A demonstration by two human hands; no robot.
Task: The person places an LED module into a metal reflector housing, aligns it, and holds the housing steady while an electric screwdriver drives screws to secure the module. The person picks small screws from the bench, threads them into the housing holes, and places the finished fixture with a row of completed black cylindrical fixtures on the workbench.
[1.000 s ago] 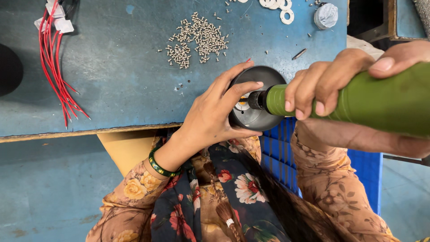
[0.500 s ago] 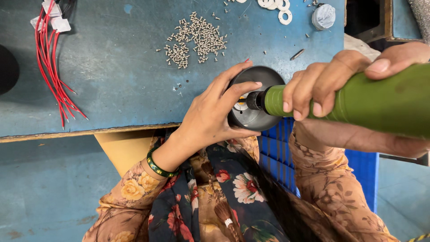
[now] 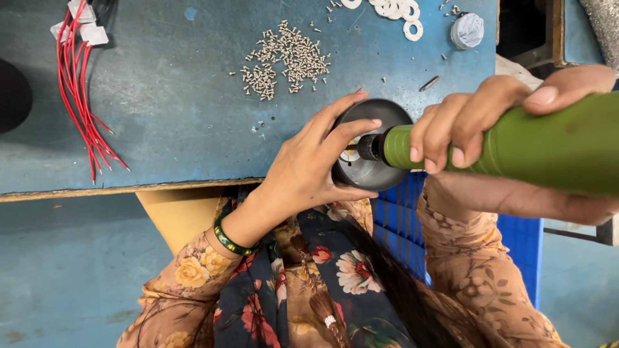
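Green power screwdriver [image 3: 535, 151] lay nearly level in our right hand [image 3: 477, 129], its long axis running from the right edge of the view toward the left, its dark tip pointing left into the round black housing [image 3: 371, 171]. We had our right fingers [image 3: 445, 138] curled close together over the barrel, with the thumb pressed along its top. We saw the housing at the front edge of the blue workbench [image 3: 161, 116], with our left hand [image 3: 309, 171] cupped around its left side, fingers spread and wrapped over the rim and thumb underneath. Our left fingers hid part of the rim, and the tool's tip covered the housing's centre, so we could not tell what it met inside. Behind the housing lay a heap of small screws [image 3: 287, 61]; white washers [image 3: 396, 13] and a small grey cap [image 3: 467, 30] sat near the far edge, and red wires [image 3: 80, 103] lay well apart at the left.
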